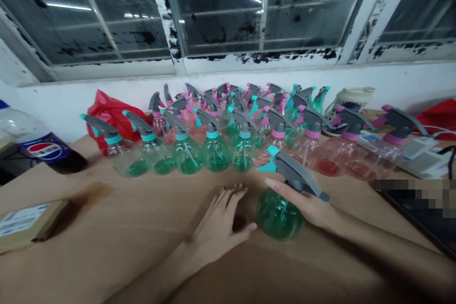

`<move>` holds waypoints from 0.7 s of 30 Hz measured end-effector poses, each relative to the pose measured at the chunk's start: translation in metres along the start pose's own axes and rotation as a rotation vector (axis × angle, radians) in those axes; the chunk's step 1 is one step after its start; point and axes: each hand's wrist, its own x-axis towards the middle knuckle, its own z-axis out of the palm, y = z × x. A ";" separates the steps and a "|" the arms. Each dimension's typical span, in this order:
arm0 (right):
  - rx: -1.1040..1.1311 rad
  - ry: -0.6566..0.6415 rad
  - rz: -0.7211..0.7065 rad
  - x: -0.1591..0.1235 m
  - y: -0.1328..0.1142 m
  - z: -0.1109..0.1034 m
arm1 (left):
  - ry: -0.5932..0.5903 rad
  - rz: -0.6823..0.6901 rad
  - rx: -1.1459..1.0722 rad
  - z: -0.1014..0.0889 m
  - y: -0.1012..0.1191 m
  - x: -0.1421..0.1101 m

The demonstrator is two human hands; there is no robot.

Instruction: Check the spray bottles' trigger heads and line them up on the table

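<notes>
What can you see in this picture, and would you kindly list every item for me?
Round plastic spray bottle with grey trigger: 1, green, front centre
Turquoise-collared spray bottles: 5, green, front row's left
Pink-collared spray bottles: 4, pink, front row's right
Overlapping rear spray bottles: uncountable, pink and green, behind
Plastic cola bottle: 1, clear with blue label, far left
Plastic bag: 1, red, behind front row's left end
Cardboard box: 1, brown with white label, left front
Unclear item: 1, red, right edge
Flat panel: 1, dark, right edge
Table: 1, brown, below
Peeling-framed window: 1, white frame, top
Left hand: 1, bare, beside nearest bottle
Right hand: 1, bare, around that bottle's neck
</notes>
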 end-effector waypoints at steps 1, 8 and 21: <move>-0.002 0.005 0.004 0.000 0.001 0.002 | 0.001 0.006 -0.033 0.001 0.005 -0.001; 0.079 0.032 0.001 0.007 -0.001 0.037 | 0.100 -0.033 -0.118 -0.011 0.023 -0.009; 0.152 -0.381 -0.110 0.026 -0.060 0.152 | 0.303 -0.306 -0.141 -0.069 -0.024 -0.107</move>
